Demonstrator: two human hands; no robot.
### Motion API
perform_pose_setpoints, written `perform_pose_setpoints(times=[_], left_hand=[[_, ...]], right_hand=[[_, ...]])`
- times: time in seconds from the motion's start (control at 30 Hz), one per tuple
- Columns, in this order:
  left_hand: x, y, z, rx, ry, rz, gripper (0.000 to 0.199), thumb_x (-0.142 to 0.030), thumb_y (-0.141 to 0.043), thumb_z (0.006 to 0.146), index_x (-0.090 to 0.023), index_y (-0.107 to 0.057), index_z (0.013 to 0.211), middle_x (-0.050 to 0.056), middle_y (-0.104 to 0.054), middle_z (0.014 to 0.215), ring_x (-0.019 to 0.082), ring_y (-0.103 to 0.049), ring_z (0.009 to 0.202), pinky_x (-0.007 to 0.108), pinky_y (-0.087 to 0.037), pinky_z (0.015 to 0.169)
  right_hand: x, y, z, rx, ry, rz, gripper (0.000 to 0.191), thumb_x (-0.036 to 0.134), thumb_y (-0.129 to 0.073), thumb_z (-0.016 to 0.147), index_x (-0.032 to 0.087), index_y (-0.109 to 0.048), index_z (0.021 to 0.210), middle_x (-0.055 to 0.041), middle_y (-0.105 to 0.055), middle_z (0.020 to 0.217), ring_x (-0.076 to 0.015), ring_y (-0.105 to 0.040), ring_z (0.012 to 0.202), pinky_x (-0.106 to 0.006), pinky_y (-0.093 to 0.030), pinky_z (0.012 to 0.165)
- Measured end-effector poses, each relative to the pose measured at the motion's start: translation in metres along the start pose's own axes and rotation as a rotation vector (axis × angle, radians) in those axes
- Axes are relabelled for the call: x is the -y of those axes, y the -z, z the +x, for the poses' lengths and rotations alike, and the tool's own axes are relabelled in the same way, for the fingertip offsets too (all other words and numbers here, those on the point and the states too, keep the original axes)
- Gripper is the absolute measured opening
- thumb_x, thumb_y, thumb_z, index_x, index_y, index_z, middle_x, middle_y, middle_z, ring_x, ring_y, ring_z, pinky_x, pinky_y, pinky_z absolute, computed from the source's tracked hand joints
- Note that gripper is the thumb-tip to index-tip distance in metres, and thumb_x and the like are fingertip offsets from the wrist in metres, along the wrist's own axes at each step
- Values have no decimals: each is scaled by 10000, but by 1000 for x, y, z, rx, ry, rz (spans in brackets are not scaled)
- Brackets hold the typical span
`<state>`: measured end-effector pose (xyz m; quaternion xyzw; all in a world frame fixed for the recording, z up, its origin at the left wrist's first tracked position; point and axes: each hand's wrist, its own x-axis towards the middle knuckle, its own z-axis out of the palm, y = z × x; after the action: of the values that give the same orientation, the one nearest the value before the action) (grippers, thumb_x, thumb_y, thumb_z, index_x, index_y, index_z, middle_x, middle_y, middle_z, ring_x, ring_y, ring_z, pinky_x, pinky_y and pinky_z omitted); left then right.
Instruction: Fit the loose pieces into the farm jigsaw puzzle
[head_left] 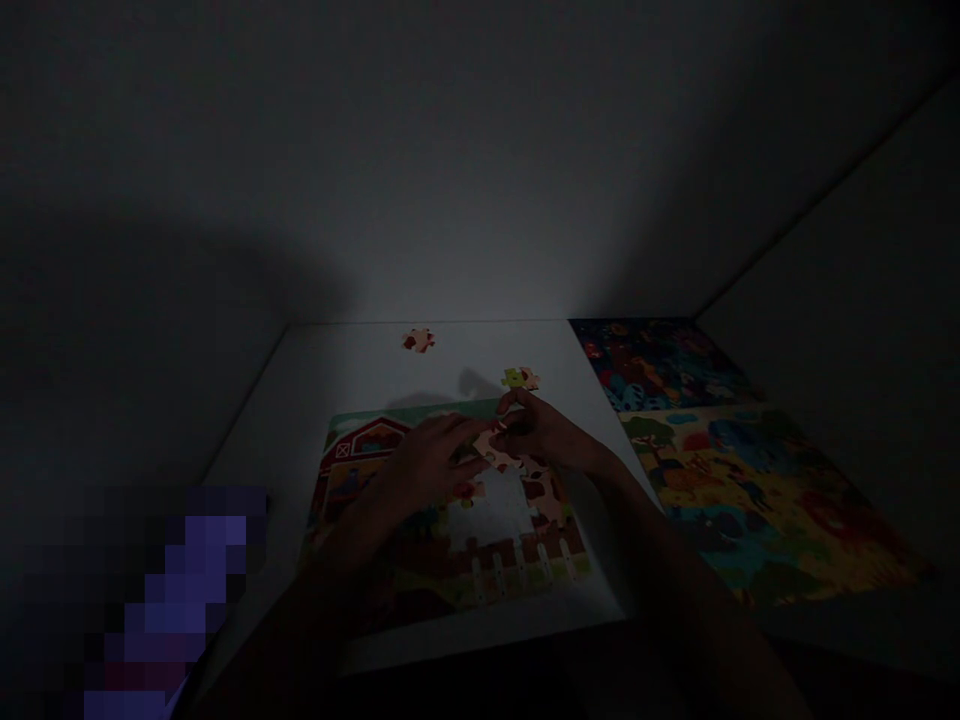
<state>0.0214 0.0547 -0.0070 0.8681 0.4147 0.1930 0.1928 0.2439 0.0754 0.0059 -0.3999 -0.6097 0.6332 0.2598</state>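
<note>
A partly assembled jigsaw puzzle (360, 475) with a red barn and a white fence lies flat, with a bare gap (499, 505) at its middle. Over its upper part, my left hand (431, 455) has its fingers stretched and its thumb apart, beside a cream-and-brown jigsaw piece (495, 450). From the other side, the curled fingers of my right hand (544, 430) are on this piece; the exact grip is dim. Just beyond my right fingertips is a green-and-cream piece (520, 378).
Another loose jigsaw piece (418, 340) lies near the back edge of the white table (330, 360). Two colourful animal pictures, a dark one (660, 365) and a yellow one (750, 500), are at the right. Walls enclose the back and sides. The light is very dim.
</note>
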Motion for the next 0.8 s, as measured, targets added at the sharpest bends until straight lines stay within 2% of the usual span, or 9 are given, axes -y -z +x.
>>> perform_pose_setpoints(times=[0.17, 0.27, 0.37, 0.47, 0.53, 0.6, 0.7, 0.8], left_hand=[[0, -2, -2, -10, 2, 47, 554, -353, -630, 903, -332, -423, 1417, 33, -592, 1305, 229, -580, 1176, 382, -499, 981], [0, -4, -2, 14, -9, 75, 512, -371, -647, 893, -300, -476, 1370, 41, -600, 1289, 234, -586, 1163, 389, -495, 981], [-2, -4, -1, -33, 20, 96, 455, -394, -654, 887, -266, -522, 1303, 44, -621, 1248, 237, -595, 1136, 401, -483, 988], [-1, 0, -1, -142, 105, 134, 428, -461, -656, 873, -233, -556, 1221, 56, -652, 1153, 253, -614, 1076, 418, -496, 950], [0, 4, -2, -222, 153, 137, 420, -484, -656, 869, -223, -559, 1184, 55, -656, 1111, 251, -623, 1044, 414, -503, 928], [3, 7, -3, -287, 185, 131, 402, -488, -651, 873, -223, -559, 1161, 51, -653, 1095, 243, -629, 1023, 407, -505, 917], [6, 8, -3, -312, 204, 130, 388, -505, -637, 877, -229, -564, 1141, 42, -654, 1075, 240, -635, 997, 407, -509, 897], [6, 7, -3, -277, 177, 110, 398, -512, -643, 870, -225, -568, 1136, 38, -656, 1060, 238, -632, 996, 402, -506, 900]], right_hand=[[-2, -1, -1, 46, 2, 66, 429, 264, -739, 758, 227, -445, 1069, 52, -612, 764, -81, -549, 598, -182, -397, 511], [-1, -3, -2, 48, -28, 89, 549, 260, -759, 745, 224, -449, 1196, 34, -641, 799, -96, -579, 641, -198, -423, 545], [2, -1, -2, 2, -34, 56, 582, 304, -764, 761, 216, -461, 1251, 4, -669, 845, -106, -594, 681, -203, -432, 561], [6, 4, -2, -82, 1, -7, 459, 426, -708, 817, 200, -528, 1174, -10, -667, 833, -110, -580, 662, -209, -419, 536], [6, 8, -1, -173, 54, -84, 378, 515, -642, 853, 189, -589, 1038, -9, -644, 787, -110, -556, 643, -223, -416, 541], [4, 12, 0, -258, 98, -168, 403, 584, -578, 877, 183, -605, 904, -9, -612, 732, -113, -528, 632, -237, -411, 558], [1, 14, 1, -286, 115, -215, 460, 637, -520, 889, 185, -601, 865, -13, -602, 710, -118, -507, 619, -247, -393, 556], [2, 12, 1, -260, 105, -216, 457, 634, -519, 890, 186, -607, 890, -7, -596, 706, -113, -495, 603, -239, -376, 532]])
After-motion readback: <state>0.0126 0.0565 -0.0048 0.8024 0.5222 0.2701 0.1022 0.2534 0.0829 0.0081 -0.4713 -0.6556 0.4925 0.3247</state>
